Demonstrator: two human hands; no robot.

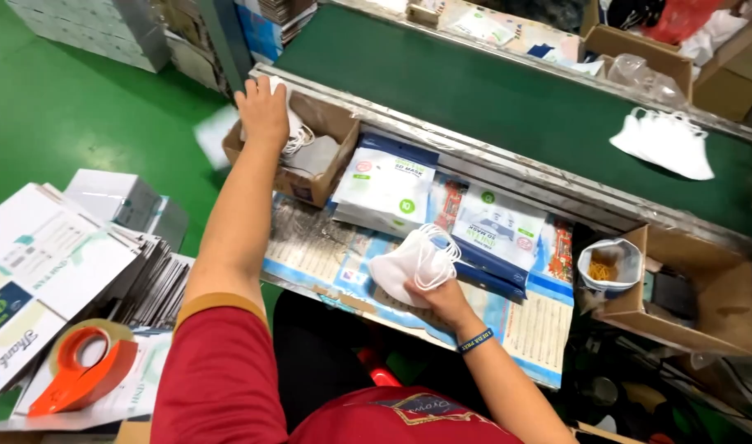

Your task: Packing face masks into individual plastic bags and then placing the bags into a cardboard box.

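— Red sleeve close up. What are you holding?
— My right hand (pixel 443 298) pinches white masks (pixel 409 265) near the pouches (pixel 386 187). My left hand (pixel 263 111) grabs more in the box (pixel 330 164) beside them. Loops might snag.

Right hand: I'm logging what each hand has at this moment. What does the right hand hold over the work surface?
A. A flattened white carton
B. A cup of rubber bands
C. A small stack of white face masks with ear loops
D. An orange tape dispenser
C: the right hand has its grip on a bunch of white face masks, ear loops hanging free, while the orange tape dispenser lies untouched at lower left.
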